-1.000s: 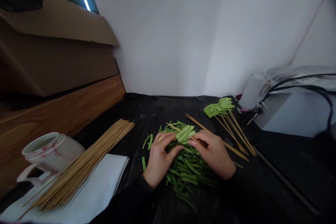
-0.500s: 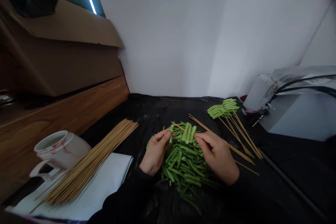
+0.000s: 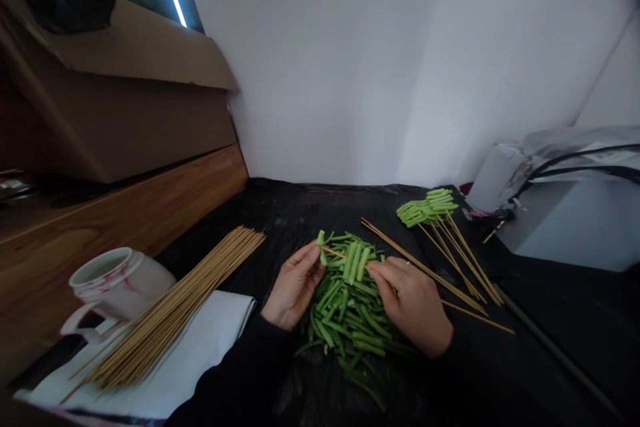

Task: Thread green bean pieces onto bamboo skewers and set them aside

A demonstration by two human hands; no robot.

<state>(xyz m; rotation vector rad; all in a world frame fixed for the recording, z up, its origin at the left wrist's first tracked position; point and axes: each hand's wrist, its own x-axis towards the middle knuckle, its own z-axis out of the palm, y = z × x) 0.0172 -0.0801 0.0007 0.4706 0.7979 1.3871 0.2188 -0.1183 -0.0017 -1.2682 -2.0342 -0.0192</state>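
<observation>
My left hand [image 3: 294, 285] pinches a short green bean piece [image 3: 321, 240] at the tip of a wooden skewer [image 3: 336, 253]. My right hand [image 3: 413, 303] grips that skewer, which carries several bean pieces [image 3: 356, 261] side by side. Both hands hover over a pile of cut green beans [image 3: 350, 320] on the black plastic sheet [image 3: 290, 213].
Finished bean skewers [image 3: 430, 208] lie at the back right, sticks pointing toward me. A bundle of bare skewers [image 3: 175, 307] rests on white paper [image 3: 200, 353] at left, next to a white mug [image 3: 113, 283]. Cardboard boxes [image 3: 115, 93] stand at left, a grey box with cables [image 3: 560, 213] at right.
My left hand lifted off the pile with one bean piece and brought it to the skewer's tip. The skewered beans slid toward my right hand.
</observation>
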